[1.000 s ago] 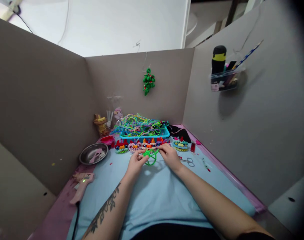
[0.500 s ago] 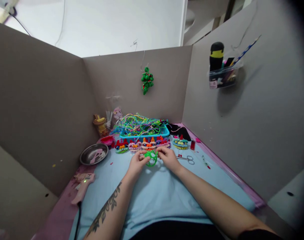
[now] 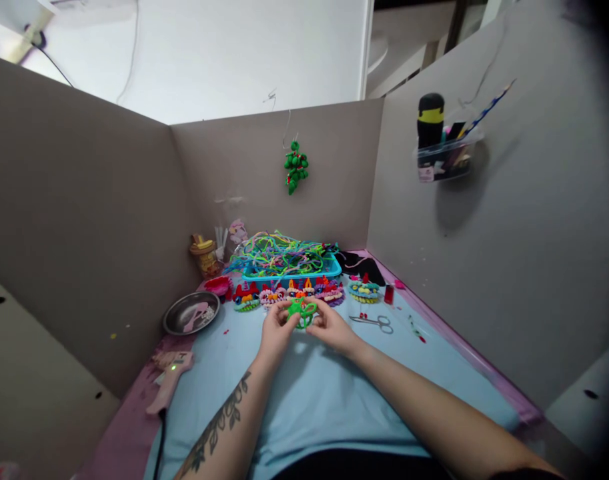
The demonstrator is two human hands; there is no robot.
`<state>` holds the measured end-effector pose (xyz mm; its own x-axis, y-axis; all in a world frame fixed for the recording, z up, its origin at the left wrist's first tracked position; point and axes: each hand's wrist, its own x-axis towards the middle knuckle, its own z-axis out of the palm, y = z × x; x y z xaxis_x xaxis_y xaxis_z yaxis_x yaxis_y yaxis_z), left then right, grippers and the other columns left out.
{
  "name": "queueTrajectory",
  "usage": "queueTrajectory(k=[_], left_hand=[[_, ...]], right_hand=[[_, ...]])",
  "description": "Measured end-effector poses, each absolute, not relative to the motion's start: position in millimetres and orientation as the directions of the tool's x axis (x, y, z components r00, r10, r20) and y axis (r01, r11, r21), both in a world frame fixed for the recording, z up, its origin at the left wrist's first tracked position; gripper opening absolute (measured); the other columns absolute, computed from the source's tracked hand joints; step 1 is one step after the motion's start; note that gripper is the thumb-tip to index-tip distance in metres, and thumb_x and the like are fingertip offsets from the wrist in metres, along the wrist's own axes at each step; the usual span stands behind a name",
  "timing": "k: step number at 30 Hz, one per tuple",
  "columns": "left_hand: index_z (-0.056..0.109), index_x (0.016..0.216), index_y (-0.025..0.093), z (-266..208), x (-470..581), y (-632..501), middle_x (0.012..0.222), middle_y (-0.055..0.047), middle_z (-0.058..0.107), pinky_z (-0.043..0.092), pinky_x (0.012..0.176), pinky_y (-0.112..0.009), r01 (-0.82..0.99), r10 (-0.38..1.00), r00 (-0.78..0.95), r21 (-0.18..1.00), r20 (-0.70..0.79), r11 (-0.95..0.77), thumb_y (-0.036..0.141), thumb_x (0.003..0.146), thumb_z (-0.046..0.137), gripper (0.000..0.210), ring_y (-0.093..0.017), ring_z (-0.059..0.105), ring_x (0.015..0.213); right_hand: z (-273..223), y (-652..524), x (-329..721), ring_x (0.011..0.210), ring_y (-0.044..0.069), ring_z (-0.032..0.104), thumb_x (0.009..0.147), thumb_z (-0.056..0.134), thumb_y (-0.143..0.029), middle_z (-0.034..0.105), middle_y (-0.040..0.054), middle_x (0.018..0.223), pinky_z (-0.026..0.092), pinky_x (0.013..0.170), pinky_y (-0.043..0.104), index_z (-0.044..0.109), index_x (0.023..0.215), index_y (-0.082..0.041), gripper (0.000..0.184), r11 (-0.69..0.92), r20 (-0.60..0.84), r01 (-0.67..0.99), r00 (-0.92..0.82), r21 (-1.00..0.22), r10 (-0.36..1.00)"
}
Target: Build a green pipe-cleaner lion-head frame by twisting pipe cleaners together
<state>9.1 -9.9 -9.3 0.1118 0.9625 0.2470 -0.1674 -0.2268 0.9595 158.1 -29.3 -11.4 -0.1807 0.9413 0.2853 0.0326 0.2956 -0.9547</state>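
Observation:
A bright green openwork piece of bent pipe cleaners [image 3: 303, 313] is held up between my two hands, above the light blue cloth [image 3: 329, 393]. My left hand [image 3: 275, 329] is closed on its left side, thumb in front. At its right side, my right hand [image 3: 333, 328] pinches a green loop between thumb and fingers. Just behind my hands stands a row of colourful fuzzy figures [image 3: 245, 297]. To the right of my right hand lies a pair of scissors [image 3: 379, 323], with tiny red bits [image 3: 363, 315] beside them.
A blue tray [image 3: 264, 277] heaped with pipe cleaners [image 3: 279, 253] stands at the back. At left are a metal bowl [image 3: 171, 319] and a pink glue gun [image 3: 168, 383] with its light on. A green ornament [image 3: 296, 167] hangs on the back partition [image 3: 234, 160].
My right fingers have moved lower and closer round the green piece, which now shows a loop on its right side. The view has shifted slightly; the scissors show more fully.

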Motion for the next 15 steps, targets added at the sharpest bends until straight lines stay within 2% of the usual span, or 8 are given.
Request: queueTrajectory(k=[2,4,9,15], left_hand=[[0.05,0.093,0.017,-7.0,9.7,-11.8,0.069,0.001,0.061,0.041,0.062,-0.023,-0.157,0.965,0.074,0.959,0.251,-0.238,0.027,0.065,0.069,0.035,-0.013,0.058,0.065],[0.051,0.092,0.017,-4.8,10.6,-14.2,0.067,0.001,0.06,0.041,0.061,-0.023,-0.135,0.966,0.047,0.96,0.254,-0.245,0.027,0.064,0.069,0.035,-0.013,0.058,0.065],[0.05,0.092,0.017,-4.6,12.1,-16.2,0.068,0.001,0.061,0.041,0.062,-0.023,-0.115,0.964,0.075,0.963,0.255,-0.245,0.026,0.064,0.069,0.035,-0.013,0.058,0.066],[0.048,0.092,0.017,-6.1,12.0,-15.1,0.063,0.004,0.059,0.04,0.058,-0.022,-0.126,0.962,0.106,0.963,0.251,-0.237,0.026,0.065,0.069,0.035,-0.012,0.057,0.061]], right_hand=[[-11.9,-33.2,153.2,0.047,0.008,0.041,0.061,0.068,-0.016,0.043,-0.0094,0.057,0.032,0.044,0.018,0.033,0.127,-0.022,0.074,0.305,0.29,0.057,-0.19,-0.951,0.938],[-12.0,-36.3,148.5,0.046,0.008,0.04,0.061,0.069,-0.016,0.038,-0.011,0.053,0.031,0.044,0.018,0.028,0.13,-0.022,0.081,0.307,0.291,0.079,-0.168,-0.948,0.942],[-12.1,-35.8,143.8,0.052,0.009,0.045,0.073,0.053,-0.017,0.05,-0.0045,0.067,0.038,0.05,0.021,0.034,0.125,-0.022,0.055,0.342,0.341,0.082,-0.023,-0.936,0.94],[-11.9,-32.7,149.0,0.062,0.012,0.052,0.073,0.05,-0.017,0.058,0.0007,0.081,0.044,0.059,0.025,0.05,0.107,-0.02,0.034,0.353,0.352,0.132,-0.034,-0.926,0.935]])
